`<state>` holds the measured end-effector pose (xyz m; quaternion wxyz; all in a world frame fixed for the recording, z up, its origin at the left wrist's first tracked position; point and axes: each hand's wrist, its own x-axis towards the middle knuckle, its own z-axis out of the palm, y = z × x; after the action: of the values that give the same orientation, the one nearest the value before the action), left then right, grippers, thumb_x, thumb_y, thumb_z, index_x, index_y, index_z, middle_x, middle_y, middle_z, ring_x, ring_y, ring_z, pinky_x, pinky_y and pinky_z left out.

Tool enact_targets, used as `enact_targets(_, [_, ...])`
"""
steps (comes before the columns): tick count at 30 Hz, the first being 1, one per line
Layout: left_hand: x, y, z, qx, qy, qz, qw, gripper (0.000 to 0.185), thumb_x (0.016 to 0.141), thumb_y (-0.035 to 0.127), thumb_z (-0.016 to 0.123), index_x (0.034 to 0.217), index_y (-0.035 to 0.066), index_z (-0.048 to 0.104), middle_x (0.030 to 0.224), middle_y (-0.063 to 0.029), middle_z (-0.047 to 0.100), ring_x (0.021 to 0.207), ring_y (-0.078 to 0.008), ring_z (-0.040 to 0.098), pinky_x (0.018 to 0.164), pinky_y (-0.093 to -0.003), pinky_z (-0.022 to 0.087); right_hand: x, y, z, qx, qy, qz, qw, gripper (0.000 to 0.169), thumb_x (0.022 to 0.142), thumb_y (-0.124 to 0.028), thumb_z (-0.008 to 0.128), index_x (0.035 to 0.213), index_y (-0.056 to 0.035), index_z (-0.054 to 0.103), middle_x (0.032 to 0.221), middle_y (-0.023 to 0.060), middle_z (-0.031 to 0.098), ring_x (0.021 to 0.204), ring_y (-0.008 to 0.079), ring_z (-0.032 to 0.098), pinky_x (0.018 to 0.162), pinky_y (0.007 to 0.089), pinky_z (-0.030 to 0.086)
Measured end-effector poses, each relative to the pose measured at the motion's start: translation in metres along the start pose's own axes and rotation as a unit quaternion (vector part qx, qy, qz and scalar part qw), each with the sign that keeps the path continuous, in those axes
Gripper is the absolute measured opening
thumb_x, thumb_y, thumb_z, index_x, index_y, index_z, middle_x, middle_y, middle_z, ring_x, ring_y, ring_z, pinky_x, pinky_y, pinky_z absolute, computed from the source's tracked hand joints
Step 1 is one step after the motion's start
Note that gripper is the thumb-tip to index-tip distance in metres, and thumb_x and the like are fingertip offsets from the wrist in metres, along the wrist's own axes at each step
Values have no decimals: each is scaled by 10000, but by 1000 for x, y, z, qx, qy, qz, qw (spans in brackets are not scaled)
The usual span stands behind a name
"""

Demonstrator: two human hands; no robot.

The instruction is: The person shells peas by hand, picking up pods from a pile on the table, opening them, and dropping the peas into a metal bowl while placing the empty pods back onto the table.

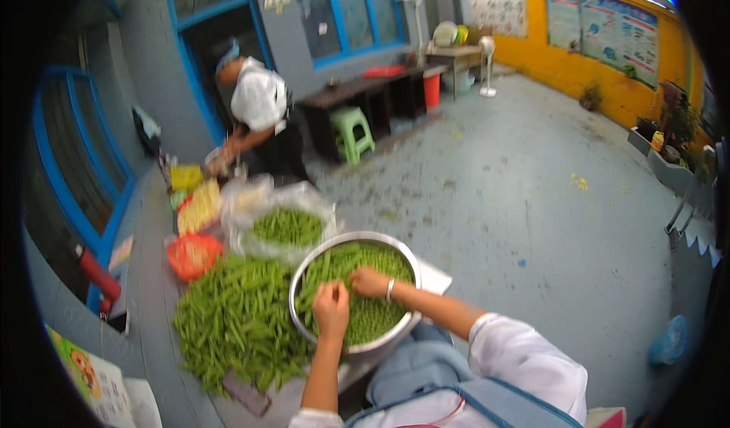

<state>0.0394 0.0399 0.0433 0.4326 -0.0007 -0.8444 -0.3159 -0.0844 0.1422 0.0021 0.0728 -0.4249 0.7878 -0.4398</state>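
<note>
Both my hands are over a large round metal basin (415, 268) that holds shelled green peas (370, 322) and some whole pods (326, 265). My left hand (331, 308) is above the basin's left part, fingers bent together; whether anything is between them cannot be made out. Close beside it, my right hand (368, 282), with a white band at the wrist, has its fingers curled low over the peas; its fingertips are too blurred to tell what they hold. A big heap of green pea pods (239, 319) lies on the table against the basin's left side.
Beyond the basin, a clear plastic bag (328, 214) holds more green pieces. A red plastic bag (194, 257) and a tray of pale yellow pieces (199, 208) stand left of it. A phone (246, 395) lies by the heap. A person (259, 100) in white works at the table's far end.
</note>
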Motion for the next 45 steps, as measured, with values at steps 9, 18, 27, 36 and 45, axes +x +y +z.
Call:
enact_targets(9, [41, -102, -112, 319, 181, -128, 921, 228, 829, 128, 560, 991, -33, 566, 984, -189, 541, 946, -330, 522, 811, -400, 427, 0, -28, -38, -144, 11, 1, 989, 147, 752, -186, 596, 827, -80, 666, 801, 131, 649, 733, 312, 615, 656, 400, 489])
enact_targets(18, [44, -48, -32, -91, -18, -182, 979, 259, 865, 122, 503, 1075, -22, 549, 1022, -152, 546, 946, -281, 545, 847, -352, 425, 50, -11, -30, -242, -25, -30, 969, 133, 772, -132, 604, 893, -89, 636, 884, 100, 588, 872, 288, 547, 750, 396, 457])
enact_targets(27, [9, -62, 17, -278, -171, -314, 892, 318, 901, 252, 504, 687, 28, 574, 627, -47, 599, 535, -91, 516, 476, -230, 398, 16, -13, -21, 175, 5, 123, 977, 226, 812, -188, 665, 920, -13, 573, 600, -7, 532, 488, 53, 462, 444, 201, 371])
enact_targets(36, [10, -63, 2, -489, -294, -319, 757, 285, 935, 263, 449, 923, 9, 577, 795, -52, 597, 638, -92, 541, 555, -221, 443, 14, -27, -24, 315, -54, 72, 945, 277, 792, -168, 679, 972, 5, 558, 720, 49, 608, 611, 102, 557, 534, 213, 431])
enact_targets(45, [5, -55, 14, -242, -261, -214, 910, 238, 900, 194, 503, 831, -13, 597, 688, -31, 570, 572, -93, 491, 526, -253, 399, 12, -16, -31, 303, -138, 176, 927, 203, 835, -173, 540, 679, -89, 442, 595, -32, 392, 474, 69, 355, 406, 238, 297])
